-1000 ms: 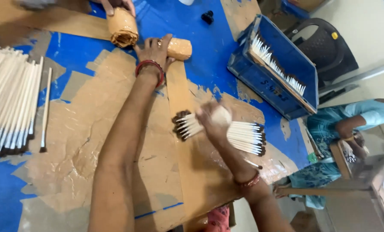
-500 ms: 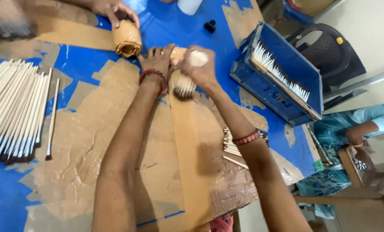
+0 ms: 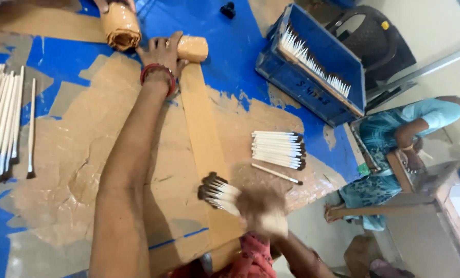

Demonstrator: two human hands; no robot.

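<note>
The right hand (image 3: 263, 211), blurred by motion near the bench's close edge, is closed around a small bundle of white sticks with dark tips (image 3: 217, 191), the tips fanning out to the left over a long brown paper strip (image 3: 201, 139). The left hand (image 3: 163, 51) reaches far up the strip, fingers pressed down on a partly wound brown paper roll (image 3: 191, 48) at its far end. To do this well, the bundle probably wants its dark tips evened up and laid square across the strip, while the left hand pins the roll so the paper stays taut and straight. Just right of the strip lies a stack of the same sticks (image 3: 277, 149) with a single loose stick (image 3: 276, 173) beside it. Farther out sit a blue crate (image 3: 312, 90) holding more sticks, a second paper roll (image 3: 120, 27) under another person's hand, and a wide row of sticks (image 3: 1, 123) at the bench's left edge.
</note>
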